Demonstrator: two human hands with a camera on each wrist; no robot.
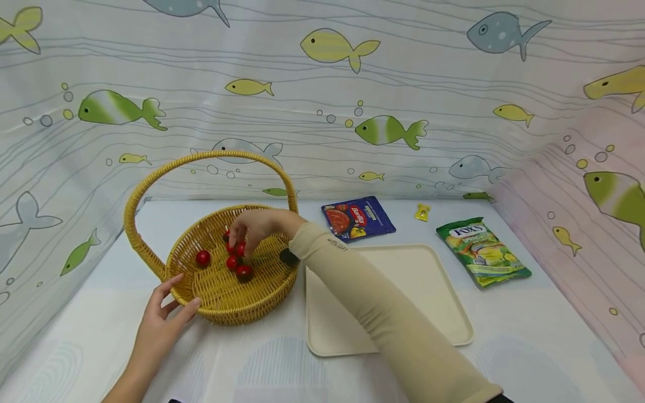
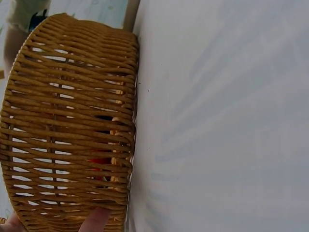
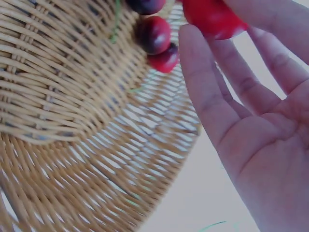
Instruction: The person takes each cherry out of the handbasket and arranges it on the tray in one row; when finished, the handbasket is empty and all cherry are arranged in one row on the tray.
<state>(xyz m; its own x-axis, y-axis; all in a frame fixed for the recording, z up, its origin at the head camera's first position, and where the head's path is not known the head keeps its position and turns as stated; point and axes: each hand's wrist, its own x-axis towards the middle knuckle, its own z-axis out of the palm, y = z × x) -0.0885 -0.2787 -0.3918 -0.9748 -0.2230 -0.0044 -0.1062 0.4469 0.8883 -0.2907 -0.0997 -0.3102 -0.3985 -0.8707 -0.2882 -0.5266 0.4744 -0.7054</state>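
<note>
A round red fruit (image 3: 212, 18) is being pinched by the right hand (image 1: 259, 225), the nearer one, inside the basket (image 1: 237, 314), beyond and right of the left hand (image 1: 160, 320), by whose spread fingers the basket's side is being touched.

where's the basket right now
In the head view, the basket stands left of centre, just left of the tray, with the left hand at its near rim.

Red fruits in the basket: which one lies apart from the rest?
The leftmost red fruit in the head view; the other red ones cluster by the right hand.
</note>
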